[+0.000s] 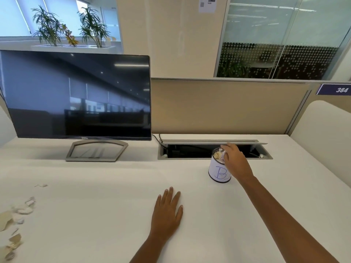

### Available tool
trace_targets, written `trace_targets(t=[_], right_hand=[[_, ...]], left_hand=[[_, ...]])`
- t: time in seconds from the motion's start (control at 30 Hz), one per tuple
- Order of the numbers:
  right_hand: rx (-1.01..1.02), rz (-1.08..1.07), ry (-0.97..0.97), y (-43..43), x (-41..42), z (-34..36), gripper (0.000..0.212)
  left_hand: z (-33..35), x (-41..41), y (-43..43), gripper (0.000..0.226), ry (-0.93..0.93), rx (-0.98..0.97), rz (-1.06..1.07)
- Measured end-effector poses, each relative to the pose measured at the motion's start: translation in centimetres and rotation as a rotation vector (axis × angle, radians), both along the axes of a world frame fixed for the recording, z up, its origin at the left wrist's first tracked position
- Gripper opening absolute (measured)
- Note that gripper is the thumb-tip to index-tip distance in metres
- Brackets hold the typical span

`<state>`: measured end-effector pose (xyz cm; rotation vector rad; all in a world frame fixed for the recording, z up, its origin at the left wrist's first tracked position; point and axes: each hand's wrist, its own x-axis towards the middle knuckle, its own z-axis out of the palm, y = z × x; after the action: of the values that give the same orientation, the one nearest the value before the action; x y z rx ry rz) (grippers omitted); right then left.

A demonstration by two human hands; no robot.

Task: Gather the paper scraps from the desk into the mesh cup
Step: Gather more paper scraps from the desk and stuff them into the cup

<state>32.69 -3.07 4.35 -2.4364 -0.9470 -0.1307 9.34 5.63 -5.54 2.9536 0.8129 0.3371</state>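
Observation:
The mesh cup (216, 172) stands at the back right of the white desk (114, 177), wrapped in white paper with blue writing. Crumpled scraps (218, 154) show inside its mouth. My right hand (234, 160) hangs over the cup's rim with fingers curled down around a white scrap (226, 156) at the opening. My left hand (168, 211) lies flat on the desk, fingers straight, holding nothing. Several loose paper scraps (20, 211), white and tan, lie scattered at the desk's left edge, with a small one (41, 185) farther back.
A dark Dell monitor (76, 95) on a grey stand (96, 150) fills the back left. An open cable tray (190, 150) with a raised lid sits just behind the cup. A beige partition (228, 107) closes the back of the desk.

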Motion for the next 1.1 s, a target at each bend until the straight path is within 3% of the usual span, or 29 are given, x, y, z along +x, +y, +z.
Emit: trace_targets(t=[0.1,0.17,0.27,0.4,0.5,0.67,0.83,0.93,1.1], right_hand=[[-0.244,-0.016,-0.007,-0.1,-0.6,-0.7,0.041],[-0.283,-0.032,-0.020,-0.3,-0.9,-0.7,0.041],[-0.207,-0.051,-0.122,-0.7,-1.6,0.0,0.041],[0.093,0.024,-0.219,-0.2,-4.5,0.9,0.035],[0.205,0.125,-0.070,0.8,-8.7,0.2,0.033],[0.129,0.280,0.150,4.1,-18.7,-3.2,0.031],[0.031,0.423,0.244,8.9,-28.5,-5.4,0.032],[-0.004,0.524,0.267,12.2,-33.9,-6.1,0.034],[-0.128,0.697,0.301,17.2,-41.4,-6.3,0.052]], left_hand=[[0.2,-0.2,0.2,0.057,-0.007,-0.121,0.004],[-0.3,-0.3,0.7,0.054,0.041,-0.210,-0.001],[-0.8,-1.0,1.4,0.052,0.049,-0.254,0.051],[-0.3,-3.4,2.5,0.051,0.050,-0.236,0.107],[0.2,-5.5,3.4,0.050,0.031,-0.208,0.131],[1.3,-10.9,5.6,0.051,0.076,-0.163,0.175],[3.0,-17.4,9.2,0.053,-0.072,-0.020,0.214],[3.0,-21.8,12.4,0.049,-0.026,-0.047,0.241],[4.8,-29.1,17.0,0.060,-0.156,0.034,0.303]])
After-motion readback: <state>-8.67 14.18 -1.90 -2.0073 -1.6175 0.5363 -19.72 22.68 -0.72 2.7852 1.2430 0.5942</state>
